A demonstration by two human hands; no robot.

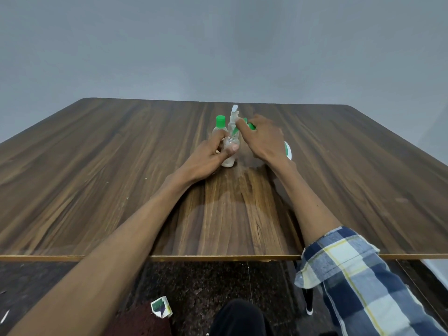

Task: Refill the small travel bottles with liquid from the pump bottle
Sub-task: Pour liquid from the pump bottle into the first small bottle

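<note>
Left fingers: curled round a small clear travel bottle [229, 151]; the thumb [233, 148] is laid across its front, the other fingers are wrapped behind it.
Left hand [210, 156]: the bottle is gripped upright, its base touching the wooden table [97, 170]; the bare forearm is stretched from the lower left.
Held bottle: clear plastic, uncapped as far as can be seen; a whitish layer is seen at the bottom, the exact fill level cannot be told.
Right fingers: bent over something at the mouth of the held bottle; the forefinger tip [240, 122] is set against a white pump head [234, 112]. A green piece [251, 126] shows just past the knuckles; what it belongs to cannot be told.
Right hand [263, 138]: held palm down above and just right of the held bottle; whether anything is gripped underneath is hidden by the back of the hand.
Pump: the white nozzle and clear neck are seen rising directly behind the held bottle; a thin green tube [234, 131] is seen slanting into the bottle neck. The pump bottle's body is not visible.
2nd travel bottle [219, 128]: clear with a green cap, upright on the table, just left of and behind the held bottle, cap on.
White and green item [288, 150]: partly hidden behind the right wrist, lying on the table; identity not clear.
Sleeve [351, 270]: blue, white and yellow check, rolled up on the right arm.
Floor: dark speckled stone below the table edge, with a small printed wrapper [161, 306] lying on it.
</note>
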